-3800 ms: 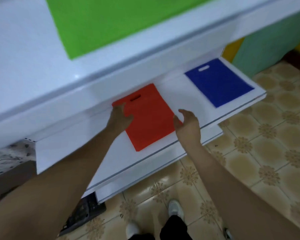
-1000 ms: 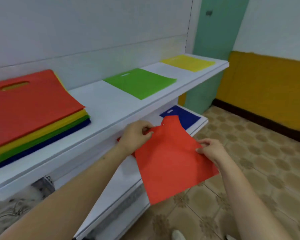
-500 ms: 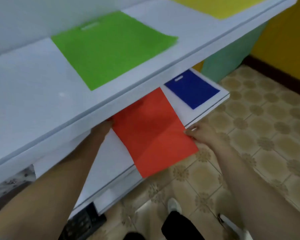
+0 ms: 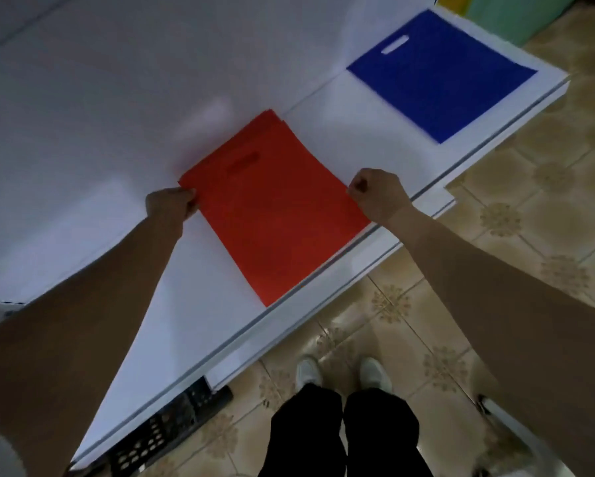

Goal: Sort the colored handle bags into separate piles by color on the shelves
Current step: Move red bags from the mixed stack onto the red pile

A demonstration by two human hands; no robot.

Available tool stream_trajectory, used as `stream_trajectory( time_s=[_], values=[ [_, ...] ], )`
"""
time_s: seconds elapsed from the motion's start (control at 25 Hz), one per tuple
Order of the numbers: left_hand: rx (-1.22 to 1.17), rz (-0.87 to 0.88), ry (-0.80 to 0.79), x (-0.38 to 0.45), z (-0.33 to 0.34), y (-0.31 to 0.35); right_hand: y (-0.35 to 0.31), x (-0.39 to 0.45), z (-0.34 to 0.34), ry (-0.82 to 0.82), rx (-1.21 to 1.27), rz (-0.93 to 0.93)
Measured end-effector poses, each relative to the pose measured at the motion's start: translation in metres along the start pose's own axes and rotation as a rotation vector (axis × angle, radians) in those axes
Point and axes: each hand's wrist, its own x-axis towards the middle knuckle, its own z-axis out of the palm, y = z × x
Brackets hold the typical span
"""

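Head view: I look almost straight down onto the lower white shelf [image 4: 323, 108], with the upper shelf's pale underside and edge filling the top left. The red handle bag [image 4: 275, 215] lies flat on that shelf, its handle cut-out toward the back and its near corner reaching the shelf's front edge. At its far corner I can make out slightly offset red edges, so I judge it sits on top of at least one more red bag. My left hand [image 4: 170, 203] has its fingers curled onto the bag's left edge near the handle end, pinching it. My right hand [image 4: 375, 192] is curled at the bag's right edge; it looks like a pinch on that edge, though the fingertips are tucked under and I cannot see the contact clearly. The blue handle bag [image 4: 440, 74] lies flat further right on the same shelf, well apart from the red one.

What has changed: half a second ago the red bag hung partly off the shelf's front edge, tilted and creased, with my hands drawing it in. A second ago it was held up in the air in front of the shelves. Now it is down, flattened and roughly squared on the red pile.

For the task, I take this red bag as placed; what remains here is to let go. Below, I see black trousers, white shoes [image 4: 308, 371] and a black plastic crate [image 4: 158, 432] on the tiled floor.
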Motion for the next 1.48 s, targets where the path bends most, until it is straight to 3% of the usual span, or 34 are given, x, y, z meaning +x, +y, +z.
stream_trajectory(
  time_s=[0.24,0.36,0.44,0.52,0.6,0.68,0.84,1.08,1.28,1.48],
  values=[
    [0.066,0.104,0.178,0.049,0.001,-0.025,-0.009,0.035,0.033,0.099,-0.021,-0.018],
    [0.059,0.081,0.146,0.056,-0.002,-0.028,-0.011,0.041,0.039,0.099,-0.026,0.010],
    [0.202,0.086,0.106,0.058,-0.005,-0.021,-0.015,0.040,0.038,0.104,0.053,0.023],
    [0.500,0.144,0.073,0.049,-0.008,-0.014,-0.022,0.033,0.030,0.155,0.125,0.046],
    [0.733,0.243,0.016,0.007,-0.007,-0.008,-0.037,0.010,0.018,0.215,0.157,0.069],
    [0.794,0.404,-0.069,-0.051,-0.006,-0.004,-0.060,-0.026,0.001,0.234,0.180,0.042],
    [0.821,0.696,-0.218,-0.169,-0.017,0.012,-0.122,-0.126,-0.048,0.320,0.356,-0.091],
    [0.729,0.911,-0.402,-0.295,-0.060,0.047,-0.200,-0.258,-0.098,0.532,0.444,-0.238],
    [0.550,1.110,-0.495,-0.384,-0.168,0.068,-0.284,-0.371,-0.115,0.761,0.533,-0.324],
    [0.388,1.196,-0.400,-0.425,-0.303,0.117,-0.372,-0.432,-0.097,0.745,0.580,-0.431]
  ],
)
